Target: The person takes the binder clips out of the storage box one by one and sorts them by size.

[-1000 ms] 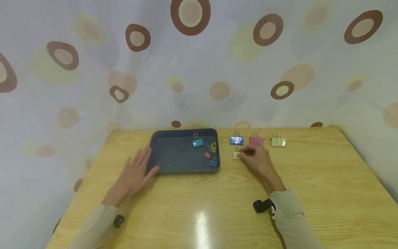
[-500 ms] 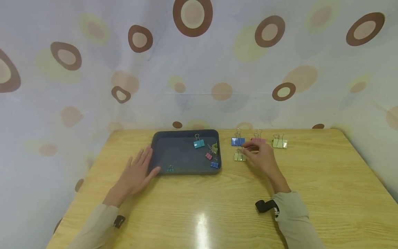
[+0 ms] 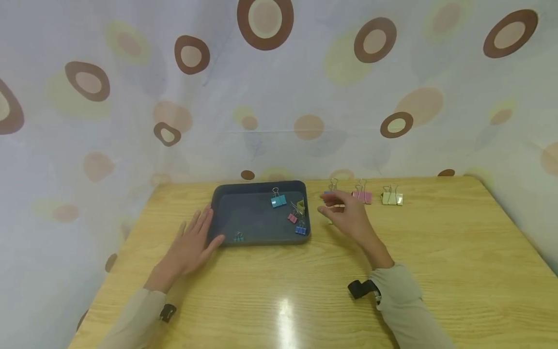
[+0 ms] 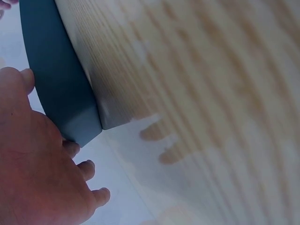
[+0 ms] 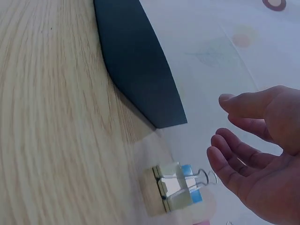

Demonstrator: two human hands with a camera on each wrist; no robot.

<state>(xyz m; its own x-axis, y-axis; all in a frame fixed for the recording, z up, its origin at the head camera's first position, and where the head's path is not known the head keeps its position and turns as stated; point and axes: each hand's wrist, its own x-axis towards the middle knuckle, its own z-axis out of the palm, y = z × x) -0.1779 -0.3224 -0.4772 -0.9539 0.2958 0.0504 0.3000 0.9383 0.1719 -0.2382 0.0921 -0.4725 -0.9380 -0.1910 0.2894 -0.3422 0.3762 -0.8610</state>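
My left hand (image 3: 187, 249) rests with straight fingers against the left end of the dark tray (image 3: 248, 215), thumb at its front corner. Over the table just right of the tray, my right hand (image 3: 348, 218) hovers, thumb and fingers apart and holding nothing. Below it stands a pale yellow binder clip (image 5: 173, 190), mostly hidden by the hand in the head view. Behind that is a blue binder clip (image 3: 329, 193), partly covered by the fingers. A pink binder clip (image 3: 363, 197) and a larger pale yellow binder clip (image 3: 393, 198) continue the back row rightward.
Inside the tray lie a teal binder clip (image 3: 278, 201), a yellow one (image 3: 301, 207), a small pink one (image 3: 292, 218) and a small blue one (image 3: 301, 230) toward the right. A small teal clip (image 3: 239, 237) sits at the front left. A patterned curtain (image 3: 279, 145) borders the table's back.
The right hand has come off the small pale yellow clip, opening its fingers and shifting left toward the tray. The clip stays standing in front of the blue one. The left hand stays at the tray.
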